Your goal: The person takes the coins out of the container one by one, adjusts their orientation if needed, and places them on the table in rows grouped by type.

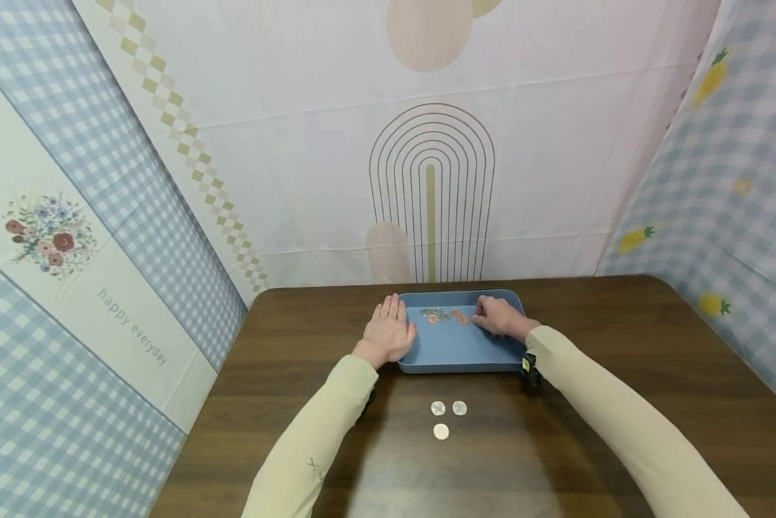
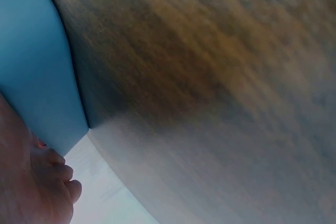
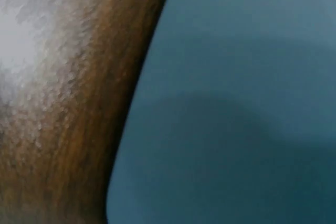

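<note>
Two arms in long sleeves

Pale cream sleeves (image 1: 310, 432) reach the wrists; a small black device (image 1: 528, 368) is strapped under the right wrist.

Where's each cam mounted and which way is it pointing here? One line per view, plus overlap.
Head: on the person's head, looking forward and down at the wooden table, blue tray, coins in the tray, three coins on the table; left hand, right hand and both sleeves show.
Left wrist: close over the table beside the tray's wall; part of the hand shows.
Right wrist: close on tray and table; no body visible.
Shared: all three see tray and table.
</note>
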`<act>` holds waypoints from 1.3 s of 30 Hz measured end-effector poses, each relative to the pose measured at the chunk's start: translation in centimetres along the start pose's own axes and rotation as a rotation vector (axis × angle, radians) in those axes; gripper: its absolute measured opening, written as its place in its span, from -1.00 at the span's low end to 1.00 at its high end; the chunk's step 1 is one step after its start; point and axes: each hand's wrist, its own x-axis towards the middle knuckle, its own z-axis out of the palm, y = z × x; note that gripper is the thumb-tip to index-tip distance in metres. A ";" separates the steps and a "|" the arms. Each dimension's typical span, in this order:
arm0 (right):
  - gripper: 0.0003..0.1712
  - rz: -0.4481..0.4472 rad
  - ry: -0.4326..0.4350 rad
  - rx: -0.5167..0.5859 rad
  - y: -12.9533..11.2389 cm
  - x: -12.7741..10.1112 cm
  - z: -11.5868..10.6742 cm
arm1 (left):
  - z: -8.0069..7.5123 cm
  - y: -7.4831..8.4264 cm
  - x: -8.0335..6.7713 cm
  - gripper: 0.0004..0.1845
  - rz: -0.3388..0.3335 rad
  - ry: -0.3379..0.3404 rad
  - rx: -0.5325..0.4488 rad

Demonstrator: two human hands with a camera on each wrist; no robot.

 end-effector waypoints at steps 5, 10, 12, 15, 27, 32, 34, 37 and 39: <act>-0.77 0.013 0.023 0.056 0.1 -0.5 0.0 | 0.0 0.0 -0.1 -0.28 0.000 -0.007 -0.001; -0.80 -0.013 0.042 0.083 0.0 -0.9 -0.1 | 0.0 -0.1 -0.3 -0.28 0.007 -0.009 0.005; -0.83 -0.033 0.046 0.078 -0.2 -1.2 -0.2 | 0.0 -0.1 -0.4 -0.28 0.007 -0.008 0.004; -0.83 -0.051 0.051 0.073 -0.5 -1.8 -0.4 | 0.1 -0.1 -0.5 -0.28 0.006 -0.009 0.000; -0.81 -0.197 0.110 0.024 -2.6 -4.1 -1.0 | 0.2 -0.2 -0.7 -0.28 0.018 -0.007 0.003; -0.82 -0.228 0.099 0.051 -3.7 -5.3 -1.1 | 0.0 -0.3 -0.7 -0.29 0.021 -0.005 0.000; -0.83 -0.229 0.091 0.069 -4.1 -5.8 -1.0 | 0.0 -0.3 -0.8 -0.29 0.025 -0.003 -0.003; -0.85 -0.267 0.087 0.087 -4.5 -6.6 -0.7 | 0.0 -0.3 -0.9 -0.29 0.029 -0.001 -0.004; -0.86 -0.308 0.092 0.098 -4.8 -7.2 -0.6 | 0.0 -0.3 -1.0 -0.29 0.032 -0.001 -0.003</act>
